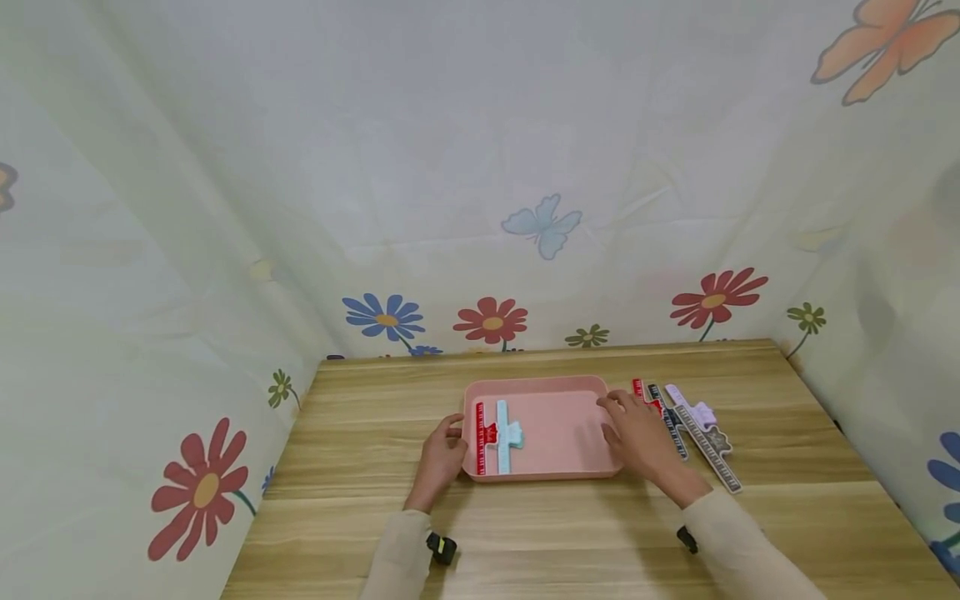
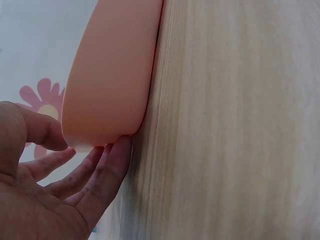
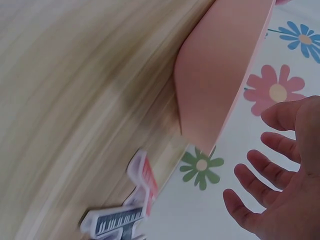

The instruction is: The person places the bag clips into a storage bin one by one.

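A pink tray (image 1: pixel 558 429) lies on the table. Inside, at its left end, a red clip with a long strip (image 1: pixel 481 439) and a light-blue one (image 1: pixel 504 437) stand side by side. My left hand (image 1: pixel 441 457) holds the tray's left end; in the left wrist view its fingertips (image 2: pixel 120 147) rest against the outer wall, with the thumb at the rim. Over the tray's right edge is my right hand (image 1: pixel 637 433), its fingers spread and slightly bent with nothing between them. In the right wrist view that hand shows apart from the tray wall (image 3: pixel 215 75).
Right of the tray lie several more long-strip clips: a red one (image 1: pixel 638 389), a black one printed with piano keys (image 3: pixel 119 221), a lavender one (image 1: pixel 702 415) and a dark grey one (image 1: pixel 718 467). Flower-printed cloth (image 1: pixel 450 167) hangs behind and beside the wooden table (image 1: pixel 360 433).
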### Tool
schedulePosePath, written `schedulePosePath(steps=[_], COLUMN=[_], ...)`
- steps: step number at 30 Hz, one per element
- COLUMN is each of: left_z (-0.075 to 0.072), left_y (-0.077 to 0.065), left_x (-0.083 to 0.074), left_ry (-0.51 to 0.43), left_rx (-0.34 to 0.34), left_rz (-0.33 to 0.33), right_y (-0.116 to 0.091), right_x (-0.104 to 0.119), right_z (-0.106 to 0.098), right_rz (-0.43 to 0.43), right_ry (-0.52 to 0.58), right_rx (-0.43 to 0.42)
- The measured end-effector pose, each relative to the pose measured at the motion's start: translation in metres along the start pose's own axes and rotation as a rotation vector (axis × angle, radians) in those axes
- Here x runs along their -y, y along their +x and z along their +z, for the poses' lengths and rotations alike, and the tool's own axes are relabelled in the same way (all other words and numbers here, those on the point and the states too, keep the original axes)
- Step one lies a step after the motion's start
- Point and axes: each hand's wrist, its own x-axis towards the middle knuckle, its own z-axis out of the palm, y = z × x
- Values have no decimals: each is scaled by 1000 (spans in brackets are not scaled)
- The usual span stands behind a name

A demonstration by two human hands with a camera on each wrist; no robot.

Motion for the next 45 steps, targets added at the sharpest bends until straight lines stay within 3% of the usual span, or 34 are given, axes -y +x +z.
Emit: schedulePosePath(steps=[18, 26, 37, 45], left_z=[-1, -1, 1, 1], left_y=[1, 1, 2, 2], left_x=[0, 0, 3, 1], left_ry=[21, 14, 8, 12], left_rx=[-2, -4, 6, -5], left_rz=[-30, -16, -9, 27], right_y=[-11, -8, -3, 3], right_x=[-45, -57, -66, -69], right_z=[-4, -3, -4, -2], right_rz=[-30, -2, -13, 31], right_ry=[-70, -89, -100, -134], right_rx=[-57, 10, 36, 137])
